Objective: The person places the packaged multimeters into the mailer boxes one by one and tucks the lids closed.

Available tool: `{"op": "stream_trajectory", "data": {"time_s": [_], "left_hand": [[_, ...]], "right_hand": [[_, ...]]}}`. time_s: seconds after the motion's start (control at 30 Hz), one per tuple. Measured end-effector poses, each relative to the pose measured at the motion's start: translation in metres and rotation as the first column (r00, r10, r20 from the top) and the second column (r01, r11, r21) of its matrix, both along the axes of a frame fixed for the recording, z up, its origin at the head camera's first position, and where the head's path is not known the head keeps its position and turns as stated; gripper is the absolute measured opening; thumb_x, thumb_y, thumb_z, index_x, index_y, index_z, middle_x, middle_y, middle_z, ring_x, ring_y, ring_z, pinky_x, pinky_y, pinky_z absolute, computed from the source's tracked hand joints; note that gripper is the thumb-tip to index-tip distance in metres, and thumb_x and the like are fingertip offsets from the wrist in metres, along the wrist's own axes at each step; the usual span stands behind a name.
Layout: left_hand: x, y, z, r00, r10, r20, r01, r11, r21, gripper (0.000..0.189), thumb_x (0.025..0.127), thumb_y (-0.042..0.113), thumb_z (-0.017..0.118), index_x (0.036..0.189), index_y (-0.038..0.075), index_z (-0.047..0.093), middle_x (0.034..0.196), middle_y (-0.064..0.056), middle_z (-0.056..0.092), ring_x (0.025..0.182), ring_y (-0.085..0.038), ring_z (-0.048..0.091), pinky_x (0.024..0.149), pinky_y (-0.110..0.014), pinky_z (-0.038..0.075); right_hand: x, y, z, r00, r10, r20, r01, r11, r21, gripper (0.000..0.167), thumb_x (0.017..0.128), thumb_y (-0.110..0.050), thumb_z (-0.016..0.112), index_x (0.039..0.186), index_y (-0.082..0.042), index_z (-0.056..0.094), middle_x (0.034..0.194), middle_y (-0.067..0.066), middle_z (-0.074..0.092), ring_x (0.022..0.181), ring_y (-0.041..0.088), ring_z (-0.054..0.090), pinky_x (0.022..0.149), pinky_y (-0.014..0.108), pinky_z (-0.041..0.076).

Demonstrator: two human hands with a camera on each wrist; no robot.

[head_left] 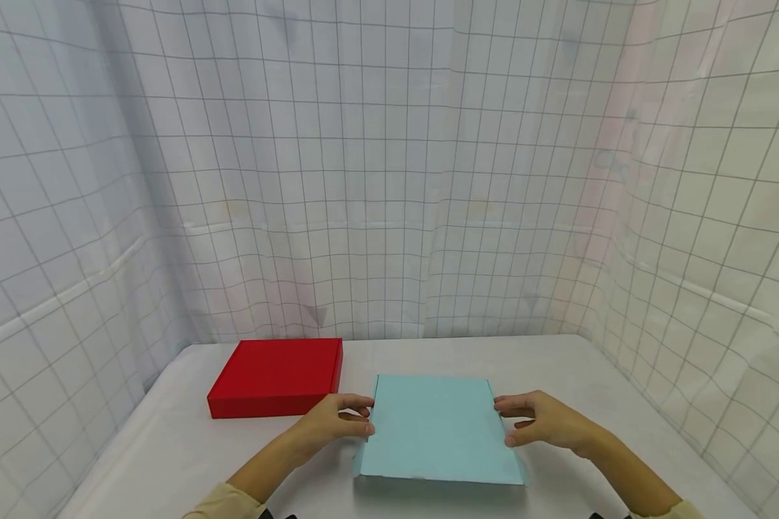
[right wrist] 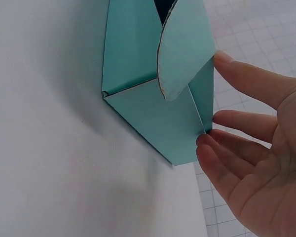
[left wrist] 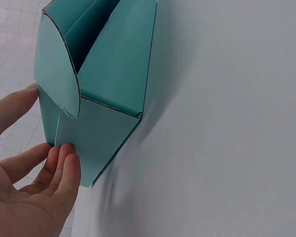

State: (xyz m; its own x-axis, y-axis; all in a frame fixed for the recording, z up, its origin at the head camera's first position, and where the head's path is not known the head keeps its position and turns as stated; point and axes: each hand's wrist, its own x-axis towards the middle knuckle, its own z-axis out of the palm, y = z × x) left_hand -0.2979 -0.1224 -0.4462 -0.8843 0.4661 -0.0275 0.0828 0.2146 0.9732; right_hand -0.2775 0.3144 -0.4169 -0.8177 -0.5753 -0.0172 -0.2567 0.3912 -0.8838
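Note:
A light blue cardboard box [head_left: 438, 429] lies on the table with its lid partly raised; a dark gap shows under the lid in both wrist views. Its rounded lid flap [left wrist: 59, 64] hangs outside the side wall in the left wrist view. At the box's left side, my left hand [head_left: 340, 417] touches the lid edge with the thumb and the side with loosely bent fingers. Mirroring it, my right hand [head_left: 545, 422] touches the right side, thumb by the other lid flap [right wrist: 185, 49]. Neither hand wraps round the box.
A closed red box [head_left: 275, 375] lies to the left, behind my left hand. The table [head_left: 526, 360] has a white cover. White grid-patterned curtains [head_left: 389, 180] stand behind and at both sides.

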Motion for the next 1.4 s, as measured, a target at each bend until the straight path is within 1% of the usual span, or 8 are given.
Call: {"op": "stream_trajectory", "data": {"time_s": [0.23, 0.43, 0.67, 0.83, 1.0, 1.13, 1.27, 1.4], "left_hand": [[0.001, 0.002, -0.005, 1.000, 0.010, -0.001, -0.010, 1.000, -0.007, 0.063, 0.089, 0.016, 0.082, 0.144, 0.003, 0.054, 0.120, -0.012, 0.056, 0.108, -0.028, 0.059, 0.091, -0.041, 0.053], [0.006, 0.004, -0.008, 1.000, 0.015, -0.003, -0.015, 1.000, -0.015, 0.070, 0.088, 0.014, 0.083, 0.148, 0.006, 0.047, 0.119, -0.013, 0.055, 0.105, -0.028, 0.059, 0.090, -0.041, 0.053], [0.010, 0.009, -0.002, 0.998, 0.046, 0.050, -0.046, 0.999, -0.003, 0.078, 0.086, 0.005, 0.082, 0.152, 0.001, 0.038, 0.116, -0.015, 0.054, 0.099, -0.027, 0.059, 0.083, -0.035, 0.056], [0.015, 0.011, -0.002, 0.995, 0.078, 0.067, -0.079, 0.997, 0.008, 0.075, 0.085, 0.004, 0.081, 0.148, -0.002, 0.040, 0.115, -0.016, 0.055, 0.100, -0.027, 0.058, 0.083, -0.035, 0.058], [0.019, 0.012, -0.007, 0.994, 0.106, 0.014, -0.105, 0.994, -0.039, 0.070, 0.086, 0.009, 0.082, 0.145, -0.003, 0.047, 0.115, -0.013, 0.057, 0.101, -0.026, 0.061, 0.086, -0.036, 0.058], [0.022, 0.013, -0.009, 0.990, 0.136, -0.035, -0.138, 0.986, -0.088, 0.066, 0.088, 0.014, 0.082, 0.144, -0.003, 0.051, 0.114, -0.010, 0.058, 0.102, -0.024, 0.064, 0.087, -0.039, 0.058], [0.027, 0.016, -0.007, 0.977, 0.205, -0.050, -0.209, 0.973, -0.099, 0.064, 0.086, 0.015, 0.084, 0.140, -0.005, 0.055, 0.117, -0.010, 0.060, 0.104, -0.024, 0.065, 0.088, -0.042, 0.059], [0.035, 0.015, -0.005, 0.956, 0.291, -0.029, -0.292, 0.953, -0.086, 0.059, 0.085, 0.015, 0.086, 0.134, -0.005, 0.060, 0.120, -0.012, 0.063, 0.105, -0.025, 0.065, 0.091, -0.045, 0.058]], "right_hand": [[-0.001, -0.002, -0.006, 0.998, -0.026, -0.065, 0.032, 0.996, 0.086, 0.075, 0.089, -0.022, 0.084, 0.146, 0.011, 0.049, 0.159, 0.024, 0.038, 0.142, 0.050, 0.038, 0.108, 0.049, 0.045], [0.002, -0.008, -0.005, 0.990, -0.002, -0.142, 0.028, 0.984, 0.177, 0.073, 0.087, -0.024, 0.085, 0.144, 0.009, 0.053, 0.159, 0.021, 0.039, 0.142, 0.047, 0.039, 0.107, 0.056, 0.044], [0.006, -0.017, 0.005, 0.983, -0.001, -0.186, 0.052, 0.961, 0.271, 0.071, 0.083, -0.021, 0.087, 0.139, 0.011, 0.057, 0.158, 0.024, 0.040, 0.142, 0.053, 0.035, 0.105, 0.065, 0.042], [0.009, -0.021, 0.008, 0.977, 0.005, -0.213, 0.069, 0.939, 0.338, 0.068, 0.082, -0.021, 0.088, 0.136, 0.008, 0.060, 0.155, 0.023, 0.044, 0.143, 0.053, 0.033, 0.109, 0.069, 0.034], [0.010, -0.028, 0.013, 0.951, 0.109, -0.288, 0.020, 0.911, 0.412, 0.058, 0.084, -0.021, 0.087, 0.132, 0.002, 0.065, 0.150, 0.020, 0.052, 0.139, 0.049, 0.043, 0.108, 0.064, 0.039], [0.008, -0.040, 0.012, 0.912, 0.219, -0.347, -0.049, 0.897, 0.438, 0.058, 0.092, -0.031, 0.080, 0.138, 0.000, 0.063, 0.150, 0.014, 0.054, 0.139, 0.040, 0.048, 0.109, 0.056, 0.043], [0.005, -0.052, 0.002, 0.887, 0.270, -0.375, -0.101, 0.905, 0.413, 0.064, 0.097, -0.045, 0.072, 0.145, -0.004, 0.059, 0.153, 0.008, 0.051, 0.142, 0.031, 0.046, 0.113, 0.049, 0.040], [0.003, -0.058, -0.006, 0.883, 0.290, -0.369, -0.146, 0.917, 0.371, 0.065, 0.098, -0.046, 0.070, 0.148, -0.006, 0.056, 0.156, 0.005, 0.049, 0.144, 0.028, 0.042, 0.116, 0.045, 0.036]]}}
